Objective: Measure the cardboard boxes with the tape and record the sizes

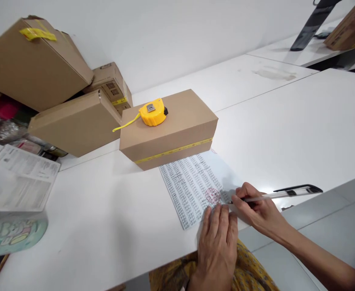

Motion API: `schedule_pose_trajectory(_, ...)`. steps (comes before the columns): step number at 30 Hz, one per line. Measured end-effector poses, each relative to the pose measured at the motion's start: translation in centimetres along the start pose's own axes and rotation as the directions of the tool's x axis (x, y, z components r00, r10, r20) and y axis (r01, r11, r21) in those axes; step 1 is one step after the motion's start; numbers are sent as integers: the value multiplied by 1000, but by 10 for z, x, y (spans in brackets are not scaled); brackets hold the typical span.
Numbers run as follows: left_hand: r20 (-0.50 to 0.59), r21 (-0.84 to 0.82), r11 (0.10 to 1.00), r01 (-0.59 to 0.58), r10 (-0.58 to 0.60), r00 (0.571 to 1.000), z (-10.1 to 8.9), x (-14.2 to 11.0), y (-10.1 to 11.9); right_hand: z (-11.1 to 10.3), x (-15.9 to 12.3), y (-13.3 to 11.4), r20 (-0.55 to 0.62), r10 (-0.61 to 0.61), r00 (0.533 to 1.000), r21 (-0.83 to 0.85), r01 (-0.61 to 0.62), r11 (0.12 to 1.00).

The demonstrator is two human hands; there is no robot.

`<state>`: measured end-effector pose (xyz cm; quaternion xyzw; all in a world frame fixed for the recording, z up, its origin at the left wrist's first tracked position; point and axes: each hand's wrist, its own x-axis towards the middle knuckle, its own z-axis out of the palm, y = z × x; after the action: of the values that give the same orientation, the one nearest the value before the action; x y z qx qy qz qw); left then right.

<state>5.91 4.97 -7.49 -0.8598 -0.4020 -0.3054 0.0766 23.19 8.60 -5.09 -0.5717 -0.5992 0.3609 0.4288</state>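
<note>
My right hand [257,208] grips a clear pen [276,195] with a black clip, its tip touching a sheet of paper [192,190]. Handwritten columns and a round red stamp cover much of that sheet. Flat on the paper's near edge lies my left hand [218,242], fingers stretched out and holding nothing. The far edge of the sheet runs up against or under a brown cardboard box [177,125] banded with yellow tape. On top of this box sits a yellow tape measure [153,112] with its strap trailing left.
Several cardboard boxes [74,125] are piled at the left against the wall. Printed sheets [22,173] and a patterned mat [13,234] lie at the near left. A dark bottle [312,26] and another carton [349,28] stand at the far right of the white table [286,133].
</note>
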Motion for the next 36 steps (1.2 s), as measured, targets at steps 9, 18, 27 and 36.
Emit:
schedule_pose_trajectory(9,19,1,1000,15,-15,1000,-6,2,2,-2,-2,7,-8,-27,1000,-34,26,999)
schedule_pose_trajectory(18,48,-4,1000,25,-25,999,-5,-2,3,-1,0,9,5,-38,999,-43,38,998)
schedule_pose_trajectory(27,78,0,1000,13,-13,997,-7,-3,3,-2,0,7,32,-15,999,-31,16,999)
schedule_pose_trajectory(36,61,-11,1000,9,-9,998,-9,0,2,-3,-1,8,6,31,1000,22,-31,999)
